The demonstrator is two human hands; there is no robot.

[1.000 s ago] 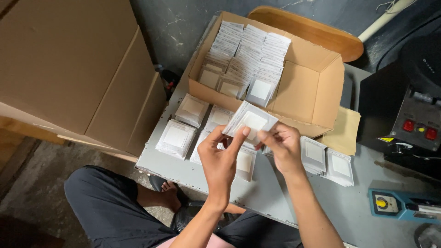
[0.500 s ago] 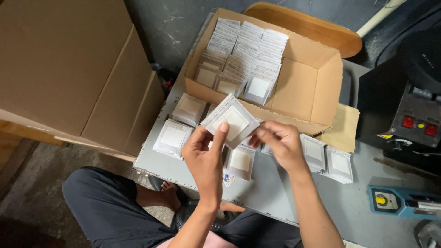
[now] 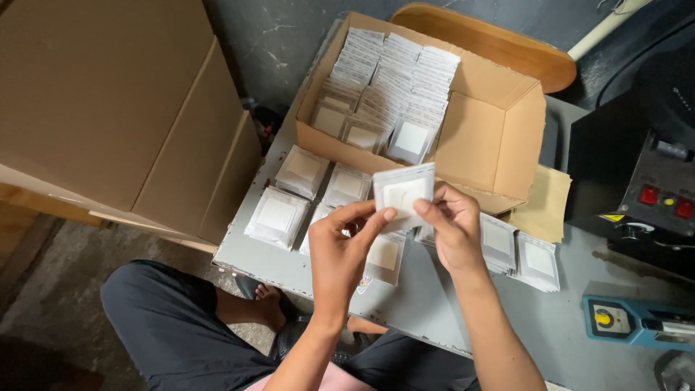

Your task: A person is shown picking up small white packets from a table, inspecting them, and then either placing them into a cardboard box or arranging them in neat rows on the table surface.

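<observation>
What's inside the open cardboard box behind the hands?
The open cardboard box holds rows of white packets standing on edge, with a few square-windowed packets leaning at the near side. Its right part is bare. The box floor under the rows is covered.

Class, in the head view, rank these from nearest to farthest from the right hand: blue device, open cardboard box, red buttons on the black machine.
1. Open cardboard box, just above the right hand.
2. Blue device, lower right.
3. Red buttons, far right.
</observation>
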